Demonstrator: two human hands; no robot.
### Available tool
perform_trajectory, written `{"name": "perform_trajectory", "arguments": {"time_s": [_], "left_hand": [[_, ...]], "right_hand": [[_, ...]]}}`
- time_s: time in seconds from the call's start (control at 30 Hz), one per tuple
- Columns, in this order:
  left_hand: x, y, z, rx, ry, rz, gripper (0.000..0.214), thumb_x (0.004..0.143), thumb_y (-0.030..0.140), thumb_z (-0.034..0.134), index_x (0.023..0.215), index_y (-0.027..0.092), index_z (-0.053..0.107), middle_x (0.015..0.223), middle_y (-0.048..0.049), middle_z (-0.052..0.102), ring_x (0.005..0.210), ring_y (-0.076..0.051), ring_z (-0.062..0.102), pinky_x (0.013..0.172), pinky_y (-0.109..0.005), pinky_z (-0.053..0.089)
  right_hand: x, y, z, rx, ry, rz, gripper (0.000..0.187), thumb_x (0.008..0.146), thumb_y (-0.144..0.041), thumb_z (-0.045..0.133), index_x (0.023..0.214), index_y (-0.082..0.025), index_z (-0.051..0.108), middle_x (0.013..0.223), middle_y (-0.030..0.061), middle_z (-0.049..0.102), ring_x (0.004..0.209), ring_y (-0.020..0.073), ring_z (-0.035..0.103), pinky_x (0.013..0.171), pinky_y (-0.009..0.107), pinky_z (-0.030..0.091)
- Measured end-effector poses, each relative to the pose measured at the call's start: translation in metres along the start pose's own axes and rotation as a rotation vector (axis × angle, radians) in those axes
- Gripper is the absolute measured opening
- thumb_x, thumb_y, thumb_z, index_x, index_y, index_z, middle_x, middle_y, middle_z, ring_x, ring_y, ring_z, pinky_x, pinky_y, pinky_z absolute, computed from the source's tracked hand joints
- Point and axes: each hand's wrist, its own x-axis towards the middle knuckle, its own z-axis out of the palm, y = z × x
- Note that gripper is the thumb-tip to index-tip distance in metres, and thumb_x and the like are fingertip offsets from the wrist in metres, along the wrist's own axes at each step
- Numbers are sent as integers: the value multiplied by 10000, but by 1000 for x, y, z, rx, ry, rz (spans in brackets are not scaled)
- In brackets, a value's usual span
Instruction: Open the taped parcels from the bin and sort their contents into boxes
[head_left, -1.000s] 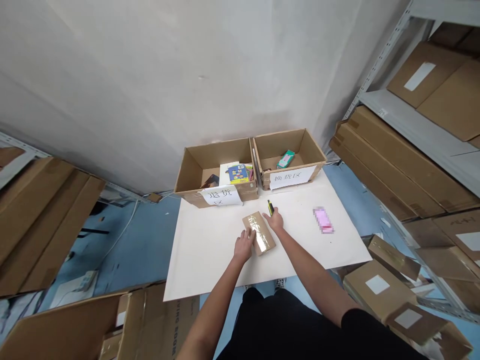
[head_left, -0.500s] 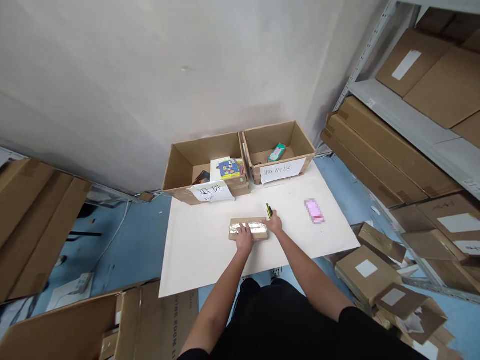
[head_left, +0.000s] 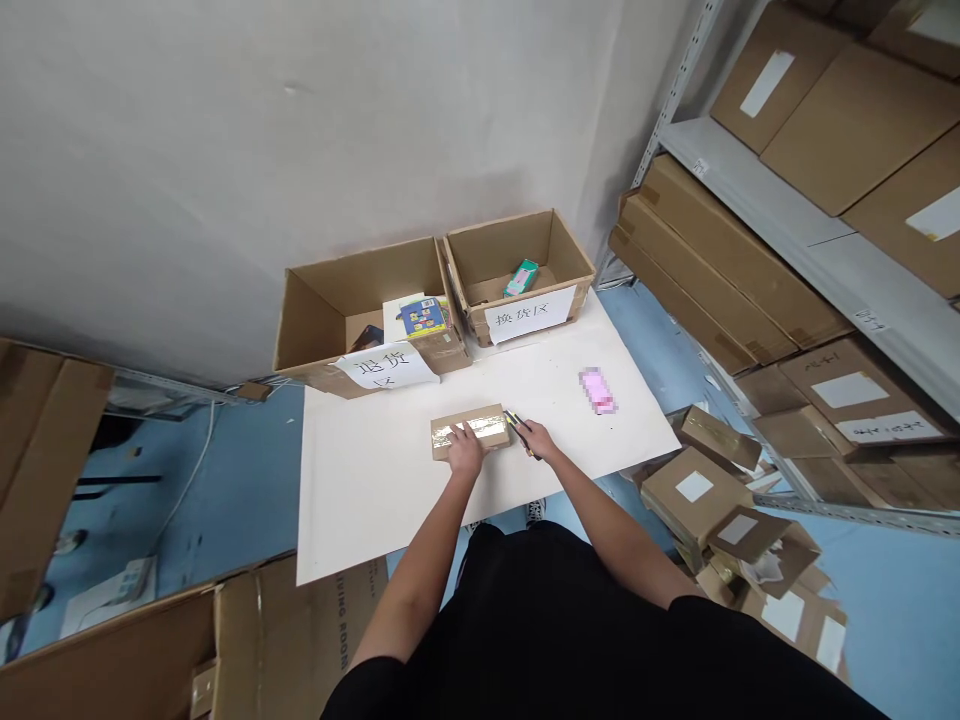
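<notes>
A small brown cardboard box [head_left: 442, 432] with a strip of shiny tape along its top lies on the white tabletop in front of me. My left hand [head_left: 466, 449] rests on the near side of its top, fingers spread over the tape. At the box's right end, my right hand [head_left: 535, 438] is closed around a black and yellow box cutter [head_left: 514, 421]. The cutter's front end points up and left, close to the box's right edge; whether it touches the cardboard I cannot tell.
Two open cardboard bins stand at the back of the white table [head_left: 360, 500]: a left bin [head_left: 319, 372] holding books and a right bin [head_left: 577, 290] holding a green package [head_left: 521, 278]. A blurred pink item [head_left: 598, 390] lies to the right. Shelving [head_left: 750, 175] with boxes rises beyond.
My right hand has turned the box cutter from upright to slanting left, its front end now beside the box's right end. My left hand stays on the box. The view has shifted rightward.
</notes>
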Motion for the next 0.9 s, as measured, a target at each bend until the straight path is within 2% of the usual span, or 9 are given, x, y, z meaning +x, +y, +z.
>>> {"name": "perform_trajectory", "arguments": {"time_s": [0.1, 0.23, 0.53, 0.7, 0.8, 0.87, 0.9], "left_hand": [[1, -1, -1, 3, 0, 10, 1103, 898, 811, 509, 1641, 24, 298, 1617, -372, 364, 1425, -482, 426, 1022, -577, 527], [1, -2, 0, 3, -4, 15, 1122, 898, 802, 523, 1632, -15, 292, 1614, -388, 349, 1431, -483, 426, 1042, -542, 517], [5, -3, 5, -7, -8, 26, 1104, 909, 777, 532, 1623, -30, 295, 1606, -404, 350, 1432, -502, 415, 1073, -578, 474], [5, -2, 11, -32, 25, 46, 1094, 908, 789, 511, 1602, -38, 337, 1582, -423, 364, 1402, -534, 421, 1033, -616, 478], [6, -4, 5, -56, 23, 58, 1096, 910, 798, 489, 1600, -40, 335, 1580, -421, 362, 1404, -537, 411, 1039, -607, 461], [10, -12, -4, -74, 1, 69, 1041, 915, 797, 471, 1589, 9, 380, 1562, -381, 417, 1400, -517, 423, 1057, -601, 439], [13, -18, -10, -81, -15, 79, 982, 925, 790, 454, 1568, 49, 430, 1535, -348, 469, 1387, -497, 444, 1068, -594, 428]], "right_hand": [[0, -2, 6, 17, 12, 14, 491, 926, -715, 578, 803, -245, 505, 536, -74, 545, 357, 95, 495, 395, 199, 389], [-4, 3, 12, 70, 79, 58, 468, 946, -694, 545, 807, -251, 485, 544, -73, 554, 369, 100, 511, 394, 198, 399], [-4, -1, 13, 77, 7, 31, 401, 1001, -600, 524, 815, -250, 464, 529, -83, 534, 361, 92, 481, 385, 198, 408], [-20, 11, -1, 43, -102, 1, 385, 994, -576, 576, 828, -241, 480, 547, -86, 549, 363, 87, 487, 390, 192, 400], [-31, 24, -15, -22, -155, 30, 399, 971, -587, 615, 820, -238, 495, 547, -80, 567, 380, 90, 504, 410, 187, 400], [-35, 35, -21, -61, -97, 61, 401, 981, -587, 594, 810, -235, 506, 536, -72, 577, 411, 101, 546, 448, 187, 417], [-35, 40, -24, -77, -28, 78, 398, 997, -580, 562, 809, -233, 511, 529, -68, 577, 428, 108, 569, 471, 188, 425]]}}
